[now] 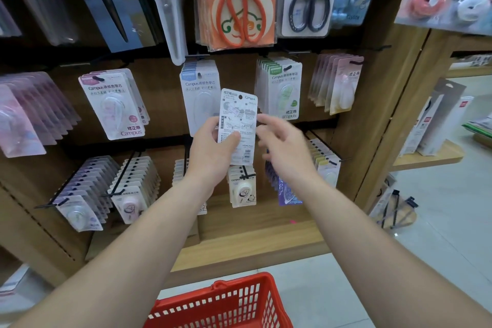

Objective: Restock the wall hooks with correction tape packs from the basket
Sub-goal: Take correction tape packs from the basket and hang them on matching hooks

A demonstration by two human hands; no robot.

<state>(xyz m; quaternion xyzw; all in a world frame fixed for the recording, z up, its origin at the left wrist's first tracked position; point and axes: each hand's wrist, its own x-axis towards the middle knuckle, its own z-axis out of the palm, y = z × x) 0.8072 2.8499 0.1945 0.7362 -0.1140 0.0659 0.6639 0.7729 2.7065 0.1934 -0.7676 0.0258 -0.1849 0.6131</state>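
Left hand (pixel 210 152) pinches a white printed-card correction tape pack (pixel 238 117) upright, its hang-hole (pixel 241 97) above the fingers (pixel 211 126); right hand (pixel 285 146), loosely spread and empty, is just beside.

Store display: a white correction tape pack (pixel 237 125), its back printed in grey and black with a black-striped barcode, against a brown wood-grain wall (pixel 165 120). The basket (pixel 221 303) is red with a grid of slots, and the floor (pixel 452 221) is pale grey. Black hooks (pixel 114 193) carry a pink-lettered pack (pixel 114 104), a blue-topped pack (pixel 199 96) and a green-topped pack (pixel 285 90). Orange-handled scissors (pixel 239 8) hang on an orange-and-cream card, and dark navy scissors (pixel 308 5) on white. A cream pack (pixel 242 190) bears a black-line cartoon, and a purple pack (pixel 286 192) carries white markings.
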